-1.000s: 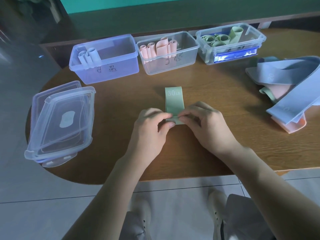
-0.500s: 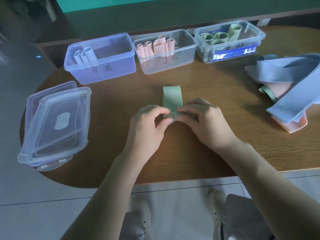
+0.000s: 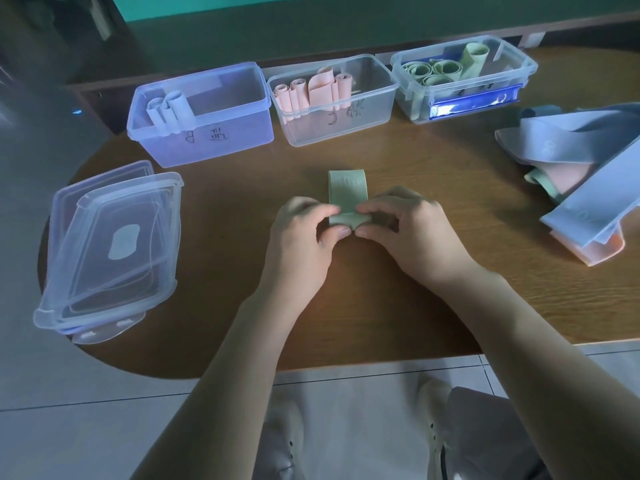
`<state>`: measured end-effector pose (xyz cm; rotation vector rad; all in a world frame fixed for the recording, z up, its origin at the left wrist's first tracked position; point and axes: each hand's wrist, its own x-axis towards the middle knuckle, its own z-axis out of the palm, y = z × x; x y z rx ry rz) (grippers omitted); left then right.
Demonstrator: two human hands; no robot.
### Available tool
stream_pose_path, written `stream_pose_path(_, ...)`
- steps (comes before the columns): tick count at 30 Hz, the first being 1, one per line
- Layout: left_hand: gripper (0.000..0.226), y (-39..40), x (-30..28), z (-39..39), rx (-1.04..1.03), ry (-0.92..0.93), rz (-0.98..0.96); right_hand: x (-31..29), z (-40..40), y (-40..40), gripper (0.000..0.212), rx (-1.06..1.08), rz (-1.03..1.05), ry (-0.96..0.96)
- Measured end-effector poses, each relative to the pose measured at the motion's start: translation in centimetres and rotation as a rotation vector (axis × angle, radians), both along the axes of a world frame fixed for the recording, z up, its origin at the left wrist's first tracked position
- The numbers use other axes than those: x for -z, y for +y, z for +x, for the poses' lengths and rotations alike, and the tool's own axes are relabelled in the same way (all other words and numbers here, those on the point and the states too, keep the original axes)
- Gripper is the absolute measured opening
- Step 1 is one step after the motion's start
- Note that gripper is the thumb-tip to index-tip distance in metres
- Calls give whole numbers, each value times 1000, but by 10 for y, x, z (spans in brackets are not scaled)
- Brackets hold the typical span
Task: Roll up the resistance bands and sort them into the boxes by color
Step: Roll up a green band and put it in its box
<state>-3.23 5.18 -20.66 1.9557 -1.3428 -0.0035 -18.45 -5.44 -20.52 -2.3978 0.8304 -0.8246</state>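
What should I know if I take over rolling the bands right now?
Left hand and right hand both pinch the green band, partly rolled on the table.
Done: rolls sit in the blue box, pink box and green box.
Left: finish this roll, put it in the green box, then do the loose pile on the right.

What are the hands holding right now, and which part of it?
Both hands, left hand and right hand, pinch the green band at its rolled near end.
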Motion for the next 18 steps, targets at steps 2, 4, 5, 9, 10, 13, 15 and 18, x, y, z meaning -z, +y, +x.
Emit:
stream_pose_path(2, 31, -1, -1, -1, 3, 6, -2, 0, 1, -1, 29, 7, -3, 3)
stream_pose_path(4, 32, 0, -3, -1, 7, 49, 6, -1, 0, -1, 28, 5, -11, 8)
stream_pose_path(5, 32, 1, -4, -1, 5, 77, 11, -1, -1, 0, 28, 1, -17, 9)
stream_pose_path(9, 24, 11, -6, -5, 15, 72, -1, -4, -7, 4, 27, -28, -35, 23)
stream_pose_path(10, 23, 14, -7, -6, 21, 64, -11, -4, -10, 6, 28, -41, -36, 28)
stream_pose_path(13, 23, 26, -6, -10, 36, 63, -10, -7, -18, 14, 29, -96, -33, 44)
stream_pose_path(15, 23, 36, -6, -12, 65, 63, -6, -8, -24, 19, 30, -132, -21, 49)
stream_pose_path(18, 21, 50, -5, -15, 93, 58, -4, -9, -34, 27, 30, -176, 12, 55)
